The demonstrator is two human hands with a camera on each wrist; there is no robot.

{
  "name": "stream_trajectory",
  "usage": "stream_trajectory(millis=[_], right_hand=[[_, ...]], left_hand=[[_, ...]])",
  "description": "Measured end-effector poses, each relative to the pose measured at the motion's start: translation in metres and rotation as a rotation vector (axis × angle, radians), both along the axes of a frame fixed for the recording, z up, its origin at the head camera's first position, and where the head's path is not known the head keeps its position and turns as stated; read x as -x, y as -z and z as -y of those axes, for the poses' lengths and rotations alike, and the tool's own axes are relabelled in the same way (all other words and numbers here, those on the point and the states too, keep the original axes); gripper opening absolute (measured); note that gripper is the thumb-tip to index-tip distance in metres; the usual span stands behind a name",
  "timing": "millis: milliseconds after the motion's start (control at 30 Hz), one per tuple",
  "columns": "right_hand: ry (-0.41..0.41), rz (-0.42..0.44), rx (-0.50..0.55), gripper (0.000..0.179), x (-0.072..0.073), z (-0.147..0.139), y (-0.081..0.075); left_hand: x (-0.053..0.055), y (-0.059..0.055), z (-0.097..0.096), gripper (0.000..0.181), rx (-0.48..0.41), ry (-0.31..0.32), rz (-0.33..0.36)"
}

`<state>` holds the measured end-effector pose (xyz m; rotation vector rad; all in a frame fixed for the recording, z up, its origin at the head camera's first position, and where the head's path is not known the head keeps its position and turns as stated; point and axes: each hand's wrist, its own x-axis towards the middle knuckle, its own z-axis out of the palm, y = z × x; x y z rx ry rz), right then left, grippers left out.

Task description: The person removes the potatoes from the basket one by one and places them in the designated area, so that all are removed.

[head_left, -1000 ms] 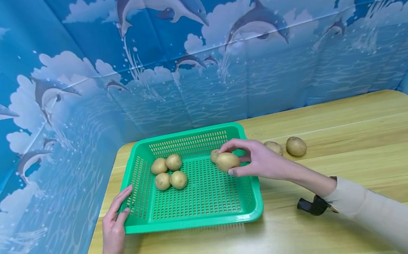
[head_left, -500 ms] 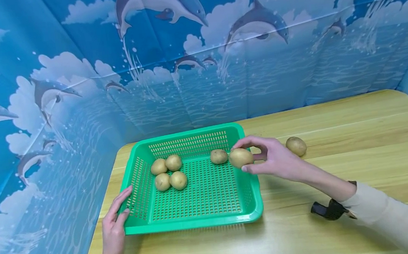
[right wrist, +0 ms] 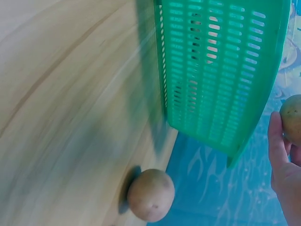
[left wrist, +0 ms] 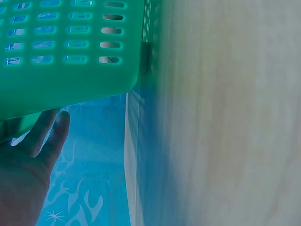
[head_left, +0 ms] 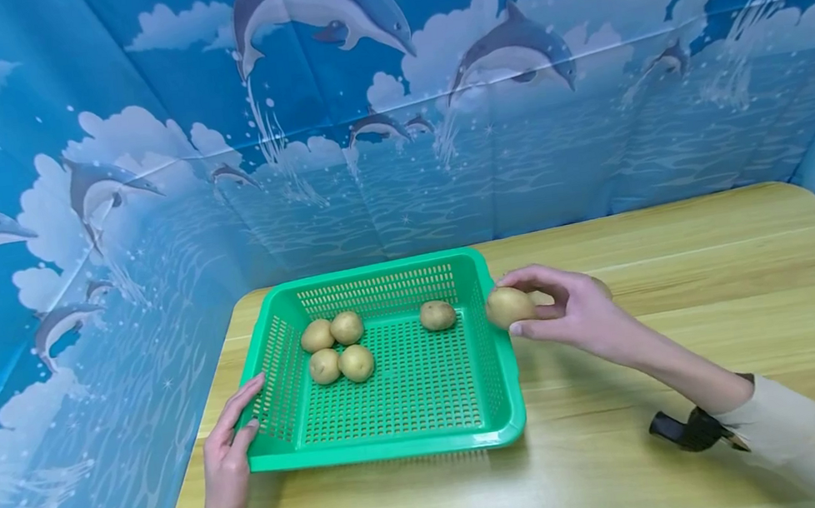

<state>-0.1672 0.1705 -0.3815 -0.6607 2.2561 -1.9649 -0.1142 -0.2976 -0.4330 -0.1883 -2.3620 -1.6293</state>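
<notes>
In the head view my right hand (head_left: 572,308) pinches a potato (head_left: 509,307) between thumb and fingers, just over the green plastic basket's (head_left: 388,449) right rim. The right wrist view shows this held potato (right wrist: 292,120) above the table, beside the basket's outer wall. My left hand (head_left: 227,442) grips the basket's left rim, index finger and thumb over the edge. In the left wrist view, fingers (left wrist: 54,139) of that hand lie under the rim. Inside the basket, several potatoes (head_left: 357,362) cluster at left, and a single potato (head_left: 437,315) lies at right.
A potato (head_left: 602,288) on the table is mostly hidden behind my right hand; the right wrist view shows a potato (right wrist: 151,195) on the wood. The wooden table (head_left: 721,294) extends to the right. A dolphin-print curtain (head_left: 516,149) stands behind it.
My right hand has moved right with its potato, from above the basket's inside to its right rim. The potato left at the basket's right is uncovered. The left hand stays put.
</notes>
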Motion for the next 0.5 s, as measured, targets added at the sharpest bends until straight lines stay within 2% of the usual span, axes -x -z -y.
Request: stream_trajectory(millis=[333,500], right_hand=[[0.071,-0.026,-0.045,0.048,-0.004,-0.022,0.004],[0.069,-0.027,-0.054,0.049,-0.004,-0.037,0.005]], left_hand=[[0.0,0.0,0.0,0.052,-0.003,-0.006,0.008],[0.0,0.001,0.0,0.051,-0.002,-0.007,0.005]])
